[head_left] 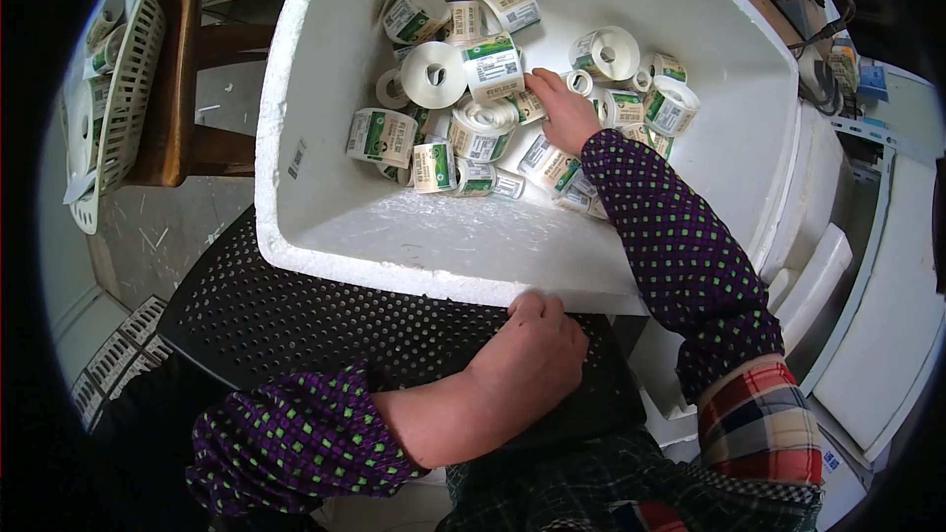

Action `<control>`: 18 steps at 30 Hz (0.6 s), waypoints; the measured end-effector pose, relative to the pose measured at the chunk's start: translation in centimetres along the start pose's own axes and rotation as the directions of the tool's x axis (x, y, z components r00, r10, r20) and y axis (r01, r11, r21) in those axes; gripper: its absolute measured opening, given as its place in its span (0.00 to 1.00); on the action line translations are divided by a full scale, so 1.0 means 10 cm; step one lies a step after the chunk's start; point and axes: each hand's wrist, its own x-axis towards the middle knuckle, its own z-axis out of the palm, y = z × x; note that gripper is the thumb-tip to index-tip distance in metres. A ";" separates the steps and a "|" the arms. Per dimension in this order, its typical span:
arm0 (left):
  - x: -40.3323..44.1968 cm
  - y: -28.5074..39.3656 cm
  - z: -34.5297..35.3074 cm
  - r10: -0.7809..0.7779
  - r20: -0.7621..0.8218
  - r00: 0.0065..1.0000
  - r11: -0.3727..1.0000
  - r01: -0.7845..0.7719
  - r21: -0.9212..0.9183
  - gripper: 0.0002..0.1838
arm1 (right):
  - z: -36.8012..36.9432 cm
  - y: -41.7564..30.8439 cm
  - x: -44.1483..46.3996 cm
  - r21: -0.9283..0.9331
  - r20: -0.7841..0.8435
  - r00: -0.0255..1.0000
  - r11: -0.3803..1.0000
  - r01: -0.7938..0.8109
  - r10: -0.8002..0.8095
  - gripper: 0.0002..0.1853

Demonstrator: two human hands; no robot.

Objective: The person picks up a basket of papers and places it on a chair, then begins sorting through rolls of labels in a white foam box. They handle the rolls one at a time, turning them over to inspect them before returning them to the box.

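Observation:
Inside a white foam box lie several rolls of printed labels in green, white and beige. My right hand reaches into the box among them, its fingertips at the edge of a label roll; whether they grip it is hidden. A large roll seen end-on lies just left of that one. Right of my right hand is another roll. My left hand is at the near rim of the box, with its fingers curled; what they hold, if anything, is hidden.
A black perforated chair seat is under the near side of the box. At the left, a white plastic basket with label rolls stands on a wooden stool. White cabinets and cables are at the right.

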 end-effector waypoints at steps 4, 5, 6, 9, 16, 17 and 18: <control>0.00 0.00 -0.03 -0.007 0.036 0.999 1.000 0.007 -0.014 0.12 | -0.02 0.08 0.13 -0.013 0.093 0.995 0.999 -0.033 0.034 0.34; -0.01 0.00 -0.03 -0.001 0.035 0.999 1.000 0.002 -0.031 0.12 | -0.02 0.08 0.11 -0.026 0.060 0.997 0.999 -0.046 0.048 0.32; -0.01 -0.01 -0.03 0.005 0.032 0.999 0.999 -0.004 -0.046 0.12 | -0.04 0.06 0.08 -0.040 0.025 0.998 0.997 -0.059 0.060 0.31; -0.03 0.00 -0.01 -0.005 -0.016 1.000 1.000 0.005 -0.011 0.12 | -0.15 0.02 -0.06 -0.049 -0.047 0.996 0.996 -0.079 0.077 0.35; -0.04 -0.02 -0.02 0.008 -0.037 0.999 0.999 -0.009 -0.040 0.12 | -0.31 -0.02 -0.43 -0.010 -0.128 0.964 0.971 -0.238 0.235 0.36; -0.04 -0.02 -0.01 0.007 -0.053 0.999 0.999 -0.008 -0.032 0.12 | -0.31 -0.02 -0.46 -0.015 -0.128 0.964 0.972 -0.236 0.232 0.36; -0.04 -0.02 0.00 0.005 -0.070 0.998 1.000 -0.007 -0.023 0.12 | -0.32 -0.03 -0.48 -0.016 -0.138 0.956 0.964 -0.265 0.260 0.35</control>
